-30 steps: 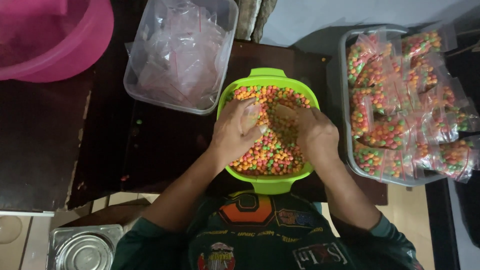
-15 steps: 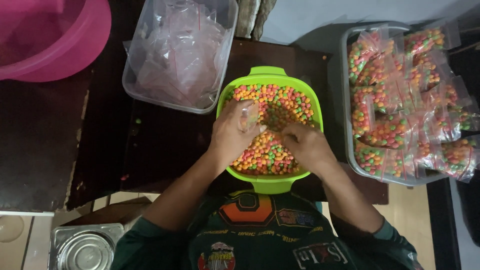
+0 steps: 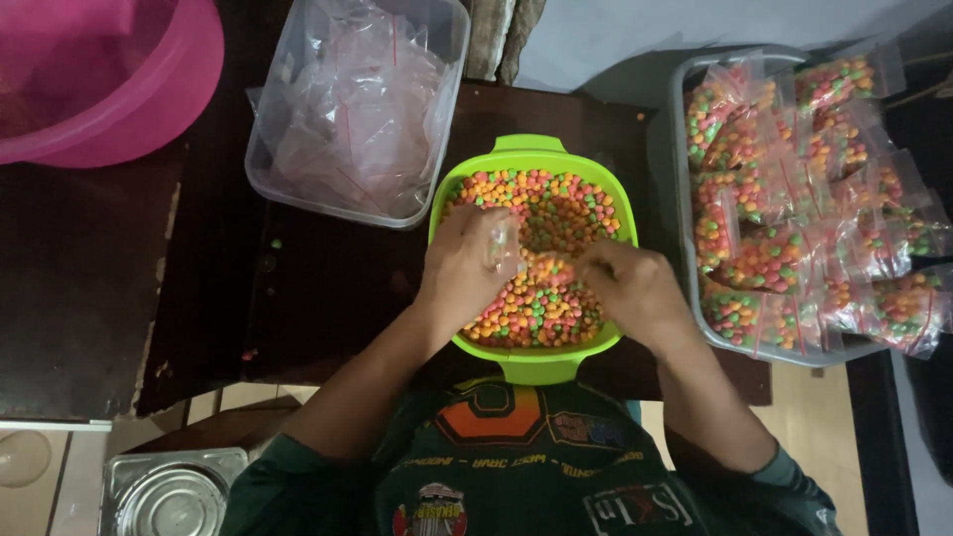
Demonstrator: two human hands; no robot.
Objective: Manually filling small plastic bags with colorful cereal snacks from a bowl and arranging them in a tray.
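Okay, left to right. Pink basin point(image 3: 99, 79) sits at the far left corner of your dark desk point(image 3: 318, 288). Below it, off the desk edge, a round metal tin point(image 3: 169, 496) in a metal tray. Next over, a clear plastic tub point(image 3: 357, 104) full of empty zip bags, just beside the green bowl point(image 3: 536, 362).

The green bowl sits centre, right in front of you, filled with small coloured candy balls point(image 3: 556, 203) (orange, green, pink, yellow).

Your left hand point(image 3: 467, 268) is over the bowl's left half, fingers curled around a small clear bag point(image 3: 501, 243), mouth of the bag facing the candy. Your right hand point(image 3: 635, 288) is low on the candy at the bowl's right side, fingers bunched narrow against the pile; can't tell whether it holds any candy.

Far right: a grey tray point(image 3: 685, 199) stacked with filled candy bags point(image 3: 794, 199), close beside the bowl.
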